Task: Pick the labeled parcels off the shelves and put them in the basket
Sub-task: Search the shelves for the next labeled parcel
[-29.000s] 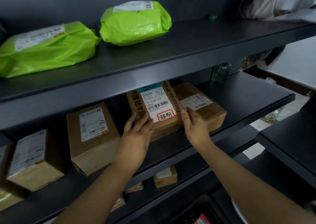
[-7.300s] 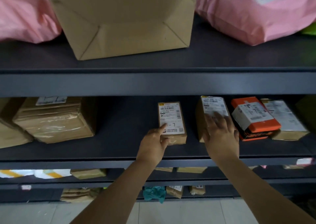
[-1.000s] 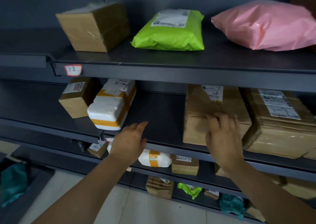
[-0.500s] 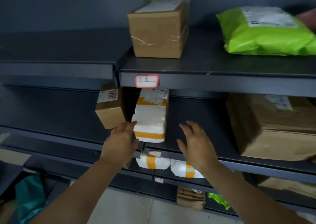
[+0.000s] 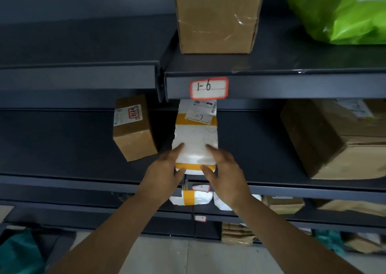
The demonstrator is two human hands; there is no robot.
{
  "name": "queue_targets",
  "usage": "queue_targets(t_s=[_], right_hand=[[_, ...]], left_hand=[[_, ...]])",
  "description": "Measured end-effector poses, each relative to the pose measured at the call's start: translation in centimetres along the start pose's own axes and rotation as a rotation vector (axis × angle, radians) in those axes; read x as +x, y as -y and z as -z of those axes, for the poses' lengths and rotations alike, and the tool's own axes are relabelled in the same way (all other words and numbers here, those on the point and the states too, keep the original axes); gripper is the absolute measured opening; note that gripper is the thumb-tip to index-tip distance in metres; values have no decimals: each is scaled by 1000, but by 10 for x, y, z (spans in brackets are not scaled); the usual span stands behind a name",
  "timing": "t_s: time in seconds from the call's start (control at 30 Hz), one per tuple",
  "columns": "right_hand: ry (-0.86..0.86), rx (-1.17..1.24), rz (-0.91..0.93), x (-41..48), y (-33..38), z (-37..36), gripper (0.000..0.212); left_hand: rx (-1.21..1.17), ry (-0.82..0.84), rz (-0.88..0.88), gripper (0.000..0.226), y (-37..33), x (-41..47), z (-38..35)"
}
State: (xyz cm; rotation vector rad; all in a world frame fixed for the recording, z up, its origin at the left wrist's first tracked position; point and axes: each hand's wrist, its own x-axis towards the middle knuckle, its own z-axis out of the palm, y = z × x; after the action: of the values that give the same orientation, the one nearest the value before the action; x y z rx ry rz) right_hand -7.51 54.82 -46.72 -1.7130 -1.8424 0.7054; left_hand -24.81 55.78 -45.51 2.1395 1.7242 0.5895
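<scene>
A white foam parcel (image 5: 196, 136) bound with yellow tape lies on the middle shelf (image 5: 62, 148), with a shipping label marked 1-7 at its far end. Both my hands are on its near end. My left hand (image 5: 165, 169) has fingers on the top and its thumb against the front face. My right hand (image 5: 224, 169) holds the right corner the same way. To the left of the parcel stands a small brown box (image 5: 133, 136) with a red-bordered sticker. No basket can be made out for certain.
The upper shelf carries a cardboard box (image 5: 217, 16), a green bag (image 5: 344, 12) and a tag reading 1-6 (image 5: 208, 87). A large brown box (image 5: 338, 144) stands on the right. More white taped parcels (image 5: 190, 198) lie one shelf down. Something teal (image 5: 16, 253) sits low left.
The view has moved closer to the white parcel. Both hands, spread open in front of the shelf half a second ago, have come together onto the parcel's near end.
</scene>
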Motion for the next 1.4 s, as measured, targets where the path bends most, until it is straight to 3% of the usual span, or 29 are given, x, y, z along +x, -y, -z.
queue_targets(t_s=[0.4,0.8,0.97,1.1,1.27,1.4], right_hand=[[-224,-83,-165,-41,-49,66,30],[-239,-9,-161,-74,-86,100,25],[-176,-3,-140,-79,-98,112,30],[-83,-78,-79,-72,-105,118,47],[-82,-149,-116,-59,-108,119,67],[-77,-132,-104,-53,-107,109,70]], left_hand=[[-68,-49,-237,42,-71,-3,-53],[7,-33,-247,36,-124,-20,-75],[17,-37,-186,39,-142,-22,-79],[-19,-46,-76,46,-148,-15,-83],[-34,157,10,71,-150,-14,-84],[28,195,36,76,-145,-5,-81]])
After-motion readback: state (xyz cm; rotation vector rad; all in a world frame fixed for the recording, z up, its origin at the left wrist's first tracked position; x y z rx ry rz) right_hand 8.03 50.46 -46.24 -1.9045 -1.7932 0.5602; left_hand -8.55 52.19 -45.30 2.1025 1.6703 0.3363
